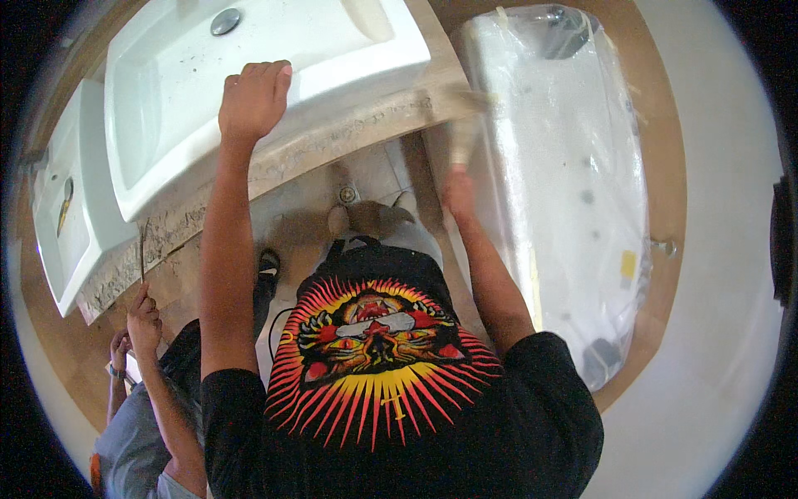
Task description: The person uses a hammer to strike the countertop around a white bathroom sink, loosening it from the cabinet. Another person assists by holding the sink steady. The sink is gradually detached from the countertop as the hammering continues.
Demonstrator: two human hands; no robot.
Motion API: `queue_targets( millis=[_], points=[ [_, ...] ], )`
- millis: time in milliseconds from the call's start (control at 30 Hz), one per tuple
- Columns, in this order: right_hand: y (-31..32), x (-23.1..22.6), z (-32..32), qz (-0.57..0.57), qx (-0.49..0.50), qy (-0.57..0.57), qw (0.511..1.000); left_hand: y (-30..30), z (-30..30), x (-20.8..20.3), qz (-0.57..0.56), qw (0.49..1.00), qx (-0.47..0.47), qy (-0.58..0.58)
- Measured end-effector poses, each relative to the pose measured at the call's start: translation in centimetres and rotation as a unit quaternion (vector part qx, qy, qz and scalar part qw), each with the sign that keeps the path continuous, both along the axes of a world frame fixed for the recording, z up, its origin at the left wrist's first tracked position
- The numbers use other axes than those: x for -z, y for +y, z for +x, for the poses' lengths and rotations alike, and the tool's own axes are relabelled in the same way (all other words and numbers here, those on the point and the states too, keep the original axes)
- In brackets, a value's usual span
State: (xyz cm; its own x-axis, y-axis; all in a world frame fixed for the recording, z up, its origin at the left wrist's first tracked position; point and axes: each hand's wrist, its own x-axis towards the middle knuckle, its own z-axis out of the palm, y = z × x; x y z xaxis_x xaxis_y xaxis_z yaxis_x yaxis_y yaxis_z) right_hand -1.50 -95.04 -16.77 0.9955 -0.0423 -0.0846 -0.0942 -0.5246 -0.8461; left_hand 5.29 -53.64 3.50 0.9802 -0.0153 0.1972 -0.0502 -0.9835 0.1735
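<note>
My left hand (256, 100) is closed over the front rim of a white washbasin (349, 76), fingers curled toward the bowl. A pale-handled tool (462, 143) is gripped in my right hand (458, 195), between the counter's right end and a plastic-wrapped bathtub. Its far end is smeared by motion, so its kind cannot be told. The wooden counter (332, 129) under the basin has a front edge crusted with rough, dark residue. Small dark crumbs lie in the basin near its round drain cover (225, 22).
On my left, another person's hand (145, 320) holds a thin rod (142, 254) against the counter edge. A second white basin (71, 249) contains a yellow-handled tool (64, 208). The wrapped bathtub (573, 191) stands close on my right. A floor drain (347, 195) lies below.
</note>
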Motion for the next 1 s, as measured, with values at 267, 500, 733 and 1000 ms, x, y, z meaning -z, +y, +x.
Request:
queue_targets(
  millis=[267,500,733,1000],
  points=[
    [-0.5,3.0,-1.7,0.050,0.028,0.182,0.982,-0.3,0.2,-0.4,-0.005,1.000,-0.014,0.027],
    [-1.0,-10.0,1.6,-0.131,0.006,-0.026,0.991,0.2,0.0,-0.1,-0.021,0.999,-0.018,0.019],
    [-1.4,-10.8,7.2,0.401,0.066,-0.055,0.912,0.1,0.2,-0.1,-0.011,0.999,-0.018,0.025],
    [-1.0,-0.4,0.4,-0.040,-0.018,0.123,0.991,-0.2,-0.4,-0.1,-0.010,1.000,-0.020,0.019]
  ],
)
